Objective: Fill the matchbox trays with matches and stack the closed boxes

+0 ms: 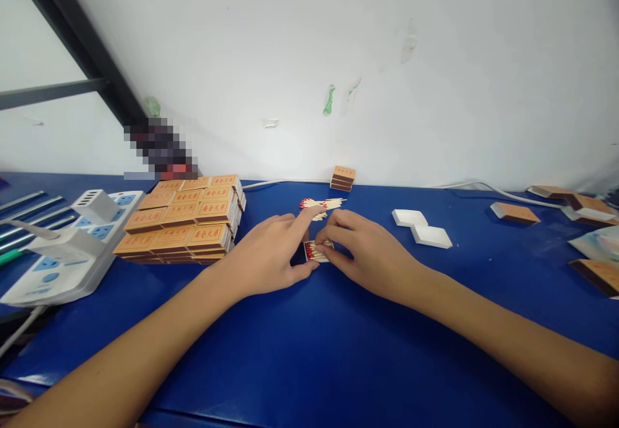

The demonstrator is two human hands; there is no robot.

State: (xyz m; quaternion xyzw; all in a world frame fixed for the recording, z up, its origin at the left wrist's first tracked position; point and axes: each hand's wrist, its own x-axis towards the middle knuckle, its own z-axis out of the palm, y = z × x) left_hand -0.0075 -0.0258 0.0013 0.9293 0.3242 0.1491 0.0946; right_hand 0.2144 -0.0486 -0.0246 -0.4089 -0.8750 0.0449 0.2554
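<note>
A small white matchbox tray (306, 251) holding red-tipped matches lies on the blue table between my hands. My left hand (268, 251) grips the tray from the left, thumb at its near edge and other fingers partly hidden behind it; the index finger reaches toward the loose matches. My right hand (370, 247) is closed, its fingertips pinching at matches (313, 251) inside the tray. Just beyond the tray is a pile of loose matches (333, 204), heads mostly to the left.
Stacked matchboxes (188, 218) stand at the left, beside a white power strip (104, 254). A short stack of boxes (343, 178) sits near the wall. Two white trays (432, 236) lie to the right. Several orange sleeves (515, 213) are scattered farther right, near a white cable (503, 194).
</note>
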